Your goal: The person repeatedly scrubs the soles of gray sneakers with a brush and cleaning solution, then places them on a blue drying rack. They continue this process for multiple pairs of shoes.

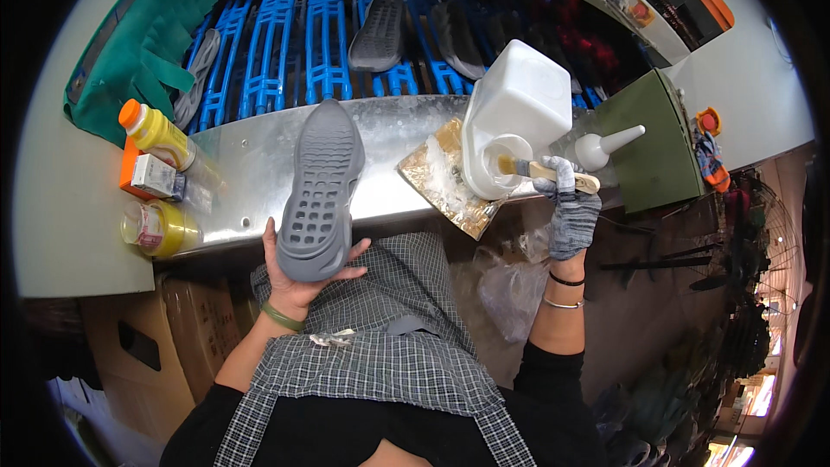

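Observation:
A grey shoe sole [324,188] rests in my bare left hand [292,279], its hollowed inner side with rows of square pockets facing up. The hand supports the heel end from below, fingers spread around it, while the toe reaches over the metal ledge. My right hand [570,207], in a grey knit glove, grips the wooden handle of a flat brush [551,176]. The bristles dip into the round cup of a white plastic dispenser [519,97]. Beneath the dispenser lies a cardboard piece [447,181] smeared with a whitish substance.
Behind the metal ledge [233,149] a blue-barred conveyor [324,26] carries several soles, one being a dark sole [379,32]. Yellow bottles [159,136] and small boxes stand left. To the right are a white nozzle [606,146], a green metal box [648,149] and a red button [709,121].

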`<state>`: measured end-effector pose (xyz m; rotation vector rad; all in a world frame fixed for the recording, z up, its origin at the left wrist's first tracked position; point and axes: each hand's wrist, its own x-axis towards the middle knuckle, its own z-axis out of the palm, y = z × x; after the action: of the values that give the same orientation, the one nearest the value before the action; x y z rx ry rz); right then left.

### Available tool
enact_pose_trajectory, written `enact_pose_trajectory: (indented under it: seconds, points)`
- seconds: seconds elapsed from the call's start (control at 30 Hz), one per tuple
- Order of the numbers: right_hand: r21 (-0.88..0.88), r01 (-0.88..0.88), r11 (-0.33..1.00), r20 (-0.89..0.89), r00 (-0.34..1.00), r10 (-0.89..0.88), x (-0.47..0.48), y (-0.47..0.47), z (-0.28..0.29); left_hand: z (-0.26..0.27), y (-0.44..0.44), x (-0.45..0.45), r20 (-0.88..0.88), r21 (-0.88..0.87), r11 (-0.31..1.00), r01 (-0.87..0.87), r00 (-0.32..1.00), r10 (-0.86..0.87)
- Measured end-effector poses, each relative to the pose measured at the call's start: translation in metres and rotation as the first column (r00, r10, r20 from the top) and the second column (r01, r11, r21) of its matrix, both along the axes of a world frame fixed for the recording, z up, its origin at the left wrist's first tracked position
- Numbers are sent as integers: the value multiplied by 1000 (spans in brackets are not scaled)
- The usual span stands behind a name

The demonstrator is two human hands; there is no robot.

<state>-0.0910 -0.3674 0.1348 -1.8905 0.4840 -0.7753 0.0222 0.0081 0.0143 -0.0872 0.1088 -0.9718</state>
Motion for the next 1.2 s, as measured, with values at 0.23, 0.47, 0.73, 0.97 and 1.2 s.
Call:
enact_pose_trajectory:
  seconds: [0.23, 0.47, 0.73, 0.97, 1.2]
  points:
    - [45, 166, 985, 76, 983, -169, -15, 5, 0, 14, -12, 0, -41, 184, 983, -6, 999, 14]
    - [819, -260, 512, 354, 931, -94, 29, 44, -47, -1, -5, -18, 56, 253, 966, 55, 996, -71]
    - [864, -199, 462, 250, 967, -50, 141, 125, -82, 2, 1, -27, 87, 343, 937, 64, 991, -100]
    - [777, -428, 463, 338, 903, 267, 51, 177, -100, 12, 4, -8, 111, 390, 919, 50, 989, -101]
    - [666, -685, 295, 137, 501, 855, 53, 140, -39, 5, 14, 28, 155, 410, 896, 172, 954, -255]
